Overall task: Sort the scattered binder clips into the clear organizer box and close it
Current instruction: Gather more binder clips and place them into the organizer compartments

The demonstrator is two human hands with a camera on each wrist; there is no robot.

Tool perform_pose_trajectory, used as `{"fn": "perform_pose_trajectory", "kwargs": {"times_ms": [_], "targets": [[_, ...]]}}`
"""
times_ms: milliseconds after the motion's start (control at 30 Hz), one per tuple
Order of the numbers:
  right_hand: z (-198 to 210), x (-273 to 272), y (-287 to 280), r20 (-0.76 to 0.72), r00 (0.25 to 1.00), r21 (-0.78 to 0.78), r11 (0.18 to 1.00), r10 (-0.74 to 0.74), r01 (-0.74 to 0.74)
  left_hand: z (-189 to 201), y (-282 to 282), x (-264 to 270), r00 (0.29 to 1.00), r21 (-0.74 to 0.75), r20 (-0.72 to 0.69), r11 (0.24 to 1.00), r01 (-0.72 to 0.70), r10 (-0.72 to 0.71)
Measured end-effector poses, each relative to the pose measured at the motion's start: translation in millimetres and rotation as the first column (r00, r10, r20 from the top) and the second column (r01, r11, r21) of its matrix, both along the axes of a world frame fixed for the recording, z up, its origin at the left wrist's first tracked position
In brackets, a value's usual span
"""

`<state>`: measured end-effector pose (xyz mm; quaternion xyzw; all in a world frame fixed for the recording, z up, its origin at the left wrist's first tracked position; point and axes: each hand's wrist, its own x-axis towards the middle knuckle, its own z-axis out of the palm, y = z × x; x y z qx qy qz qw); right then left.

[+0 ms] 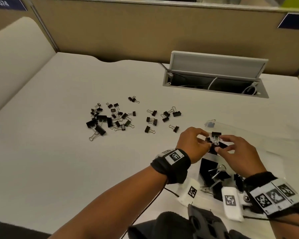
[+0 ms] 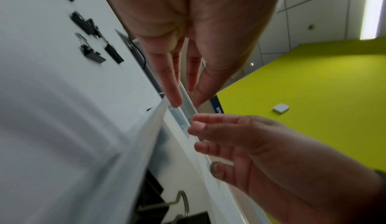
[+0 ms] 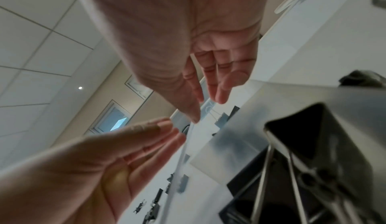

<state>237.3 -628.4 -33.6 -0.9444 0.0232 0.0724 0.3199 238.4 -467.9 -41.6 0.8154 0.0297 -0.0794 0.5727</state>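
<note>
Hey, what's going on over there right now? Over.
Both hands, left and right, over organizer box. Grip unclear. Scattered clips remain. Nothing blocking.

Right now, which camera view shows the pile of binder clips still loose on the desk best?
The head view: the whole pile of binder clips lies spread on the desk, unobstructed, left of both hands. The left wrist view catches only a few blurred clips at its upper left edge. The right wrist view shows a few small ones below the hands.

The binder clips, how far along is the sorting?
Partly done. A few large clips already lie in the clear organizer box. The left hand and right hand are working together over the box, around a small clip. A scattered pile waits on the desk, and the box is not closed.
</note>
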Motion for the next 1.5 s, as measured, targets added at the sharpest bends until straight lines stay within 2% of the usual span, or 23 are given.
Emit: {"fn": "perform_pose_trajectory", "kwargs": {"times_ms": [133,233,333,400,467,533,600,667,800,867,1033,1167,1267,1333,1400,1500], "targets": [[19,-7,16,0.045,0.998,0.042,0.998,0.041,-0.043,0,39,-1,0.996,-0.078,0.001,0.993,-0.089,0.090],[31,-10,51,0.071,0.991,0.102,0.987,0.115,-0.122,-4,90,-4,0.983,-0.085,0.025,0.980,-0.180,0.183],[36,-10,103,0.076,0.970,0.145,0.960,0.230,-0.238,-10,156,-11,0.945,0.061,0.057,0.944,-0.325,0.322],[34,-9,144,0.053,0.944,0.144,0.933,0.325,-0.329,-17,206,-17,0.898,0.194,0.070,0.877,-0.439,0.434],[25,-7,187,0.010,0.910,0.120,0.902,0.415,-0.414,-24,254,-25,0.846,0.321,0.023,0.797,-0.511,0.533],[12,-5,232,-0.034,0.872,0.111,0.869,0.489,-0.483,-30,296,-31,0.810,0.416,-0.055,0.751,-0.512,0.583],[-6,1,274,-0.071,0.839,0.103,0.841,0.539,-0.532,-36,332,-34,0.823,0.449,-0.114,0.768,-0.458,0.557],[-24,10,312,-0.105,0.816,0.039,0.822,0.569,-0.568,-44,358,-35,0.867,0.437,-0.147,0.817,-0.376,0.477],[-47,27,369,-0.119,0.785,-0.103,0.778,0.609,-0.619,-53,384,-30,0.946,0.399,-0.154,0.894,-0.204,0.284],[-54,33,385,-0.133,0.770,-0.125,0.760,0.624,-0.637,-54,388,-26,0.971,0.402,-0.138,0.907,-0.124,0.194],[-60,33,394,-0.092,0.807,-0.081,0.804,0.583,-0.590,-56,387,-18,0.992,0.411,-0.105,0.911,-0.027,0.077],[-60,18,380,-0.061,0.848,0.016,0.850,0.526,-0.526,-58,379,-21,0.994,0.497,-0.080,0.862,0.102,-0.071],[-60,3,366,0.010,0.870,0.045,0.869,0.492,-0.492,-62,373,-30,0.991,0.481,-0.054,0.867,0.130,-0.119],[-59,-6,357,0.088,0.876,0.062,0.875,0.475,-0.480,-63,370,-36,0.989,0.430,-0.028,0.892,0.142,-0.144],[-57,-15,347,0.139,0.897,0.130,0.890,0.420,-0.437,-61,369,-39,0.989,0.318,-0.037,0.936,0.150,-0.146],[-51,-26,329,0.092,0.970,0.370,0.896,0.227,-0.244,-55,369,-40,0.976,0.014,-0.185,0.993,0.117,-0.112]]}}
